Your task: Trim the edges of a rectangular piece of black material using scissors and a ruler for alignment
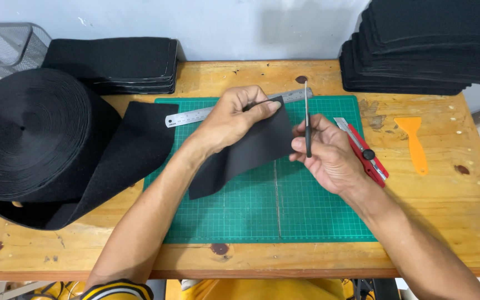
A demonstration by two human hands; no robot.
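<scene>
Bare mat (284, 211) ahead; roll (34, 144) (seemingly felt) blocks left.

The cloth piece (251, 150) is black, matt and felt-like, as is the big roll (34, 139). The scissors (307, 119) and ruler (195, 115) are shiny metal. The cutting mat (284, 211) looks smooth green plastic, the counter (429, 222) scuffed, varnished wood.

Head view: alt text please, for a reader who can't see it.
Over a green cutting mat, the left hand holds up a black fabric piece while the right hand holds scissors beside its edge. A steel ruler, red utility knife and large black fabric roll lie around.
</scene>
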